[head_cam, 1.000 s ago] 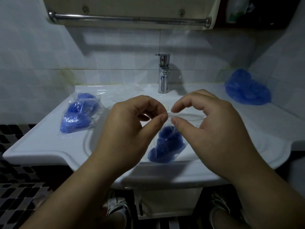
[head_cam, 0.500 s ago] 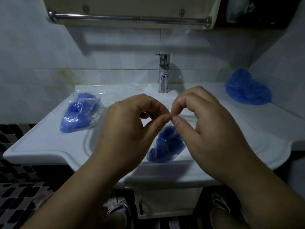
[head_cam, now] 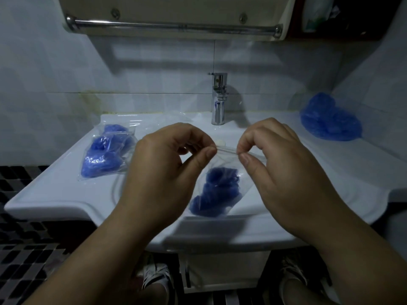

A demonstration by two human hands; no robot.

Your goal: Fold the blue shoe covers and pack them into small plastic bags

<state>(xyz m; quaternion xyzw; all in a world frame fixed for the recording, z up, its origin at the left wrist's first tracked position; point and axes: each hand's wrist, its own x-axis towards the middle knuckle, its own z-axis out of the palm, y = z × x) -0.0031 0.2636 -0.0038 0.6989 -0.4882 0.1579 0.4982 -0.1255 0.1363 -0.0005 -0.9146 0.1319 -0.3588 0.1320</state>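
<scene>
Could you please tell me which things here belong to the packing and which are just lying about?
Job: clear plastic bag with folded blue shoe cover, pinched by left hand and right hand; filled clear bags, left; loose blue shoe-cover pile, right.
Lying about: chrome tap; metal towel rail; white ceramic sink.

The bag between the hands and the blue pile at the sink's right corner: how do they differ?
The held bag encloses its covers in clear plastic; the blue pile lies bare.
The held bag hangs, pinched at its top by the left hand and right hand; the blue pile rests on the sink ledge.
The held bag's bundle looks tighter, the blue pile looser.
Both are blue shoe covers.
</scene>
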